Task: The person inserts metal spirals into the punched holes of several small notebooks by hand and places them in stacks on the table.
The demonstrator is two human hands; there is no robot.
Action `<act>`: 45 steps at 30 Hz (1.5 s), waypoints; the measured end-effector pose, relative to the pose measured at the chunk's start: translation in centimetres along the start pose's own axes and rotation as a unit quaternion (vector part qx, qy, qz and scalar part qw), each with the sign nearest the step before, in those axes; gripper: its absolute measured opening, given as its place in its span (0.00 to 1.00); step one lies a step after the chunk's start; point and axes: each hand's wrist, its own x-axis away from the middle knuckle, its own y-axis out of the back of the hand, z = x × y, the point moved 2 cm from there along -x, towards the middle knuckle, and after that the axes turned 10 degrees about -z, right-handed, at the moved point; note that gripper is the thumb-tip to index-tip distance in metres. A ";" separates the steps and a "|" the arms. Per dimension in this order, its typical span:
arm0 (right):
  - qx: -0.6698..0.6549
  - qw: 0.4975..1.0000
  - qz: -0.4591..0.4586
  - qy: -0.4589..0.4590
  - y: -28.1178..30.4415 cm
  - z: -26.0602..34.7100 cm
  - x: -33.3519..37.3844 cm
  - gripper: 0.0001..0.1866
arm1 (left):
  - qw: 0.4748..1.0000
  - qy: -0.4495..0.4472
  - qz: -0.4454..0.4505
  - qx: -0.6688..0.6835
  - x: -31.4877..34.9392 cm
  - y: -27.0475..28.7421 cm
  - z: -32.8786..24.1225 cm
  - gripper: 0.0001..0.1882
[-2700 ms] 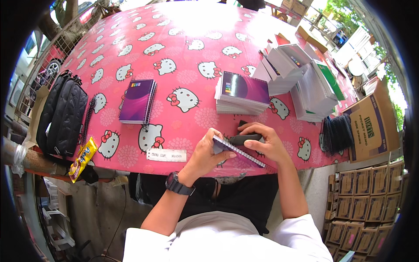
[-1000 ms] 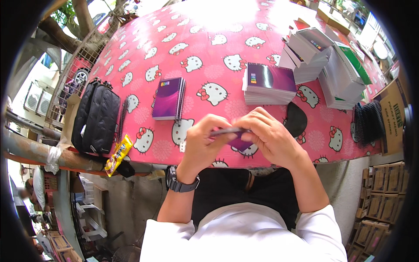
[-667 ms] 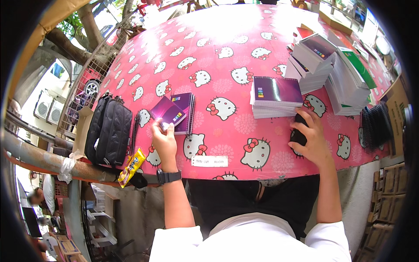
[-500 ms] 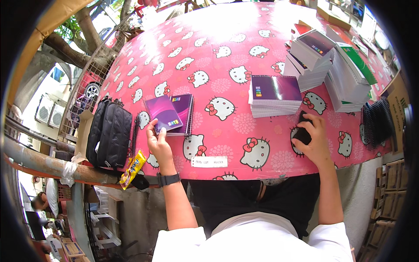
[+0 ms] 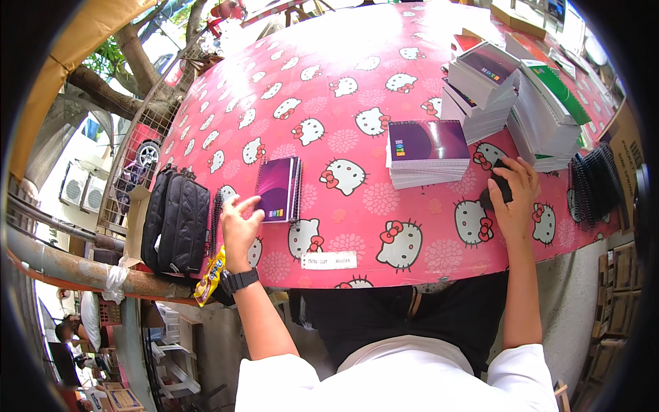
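Note:
Two purple spiral notebooks (image 5: pixel 278 189) lie stacked at the left of the table, almost lined up, their black wire binding showing along the right edge. My left hand (image 5: pixel 240 223) is just left of them, its fingers apart and fingertips close to the cover's lower left edge. In my right hand (image 5: pixel 518 196) is a small black, rounded object (image 5: pixel 499 187), gripped against the tabletop; its kind is mostly hidden by my fingers. Just left of that hand stands a stack of purple notebooks (image 5: pixel 429 147), with white page edges facing me.
More notebook stacks (image 5: pixel 480 110) stand at the far right, beside a tall pile with a green cover (image 5: pixel 557 93). Black wire spirals (image 5: pixel 594 189) lie at the right edge. A black bag (image 5: pixel 177 220), a yellow snack packet (image 5: pixel 211 278) and a white label strip (image 5: pixel 329 260) line the near left.
The upper left notebook has gone from tilted to nearly aligned with the lower one. My left hand has drawn back left; my right hand has slid the black object right and away from me.

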 end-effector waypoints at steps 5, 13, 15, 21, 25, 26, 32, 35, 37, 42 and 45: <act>-0.045 0.999 -0.004 0.026 -0.7 0.2 1.0 0.09 | 0.998 0.065 0.024 0.008 -2.5 -3.9 -4.4 0.53; -0.056 0.998 -0.030 0.021 -1.3 -0.9 1.2 0.06 | 0.976 0.128 0.119 -0.130 -5.0 -6.3 -4.9 0.64; -0.058 0.998 -0.032 0.009 -1.3 -1.1 1.2 0.06 | 0.973 0.125 0.117 -0.157 -4.6 -6.9 -5.5 0.62; -0.200 0.975 -0.037 -0.085 0.0 -0.4 1.2 0.07 | 0.973 0.110 0.112 -0.171 -4.0 -7.2 -5.2 0.60; -0.536 0.657 0.528 -0.045 5.7 10.3 7.3 0.08 | 0.970 0.090 0.131 -0.185 -4.2 -6.2 -4.8 0.58; -0.541 0.567 0.621 -0.035 5.6 11.4 11.5 0.09 | 0.974 0.045 0.124 -0.182 -4.6 -6.9 -5.9 0.57; -0.027 0.733 0.677 0.065 -0.7 8.7 24.2 0.13 | 0.972 0.023 0.151 -0.180 -6.3 -7.4 -7.5 0.44; -0.003 0.751 0.654 0.095 -1.2 11.1 25.5 0.13 | 0.974 0.043 0.133 -0.180 -5.7 -6.8 -8.2 0.40; 0.009 0.753 0.649 0.106 -2.7 12.1 28.0 0.12 | 0.973 0.063 0.129 -0.180 -5.3 -6.1 -7.4 0.40; 0.114 0.712 0.676 0.152 -6.0 11.8 34.3 0.11 | 0.973 -0.118 -0.163 -0.110 -3.3 -5.7 -9.3 0.34; 0.113 0.691 0.703 0.126 -5.8 11.7 35.0 0.17 | 0.951 -0.211 -0.225 0.028 1.6 -5.0 -11.5 0.30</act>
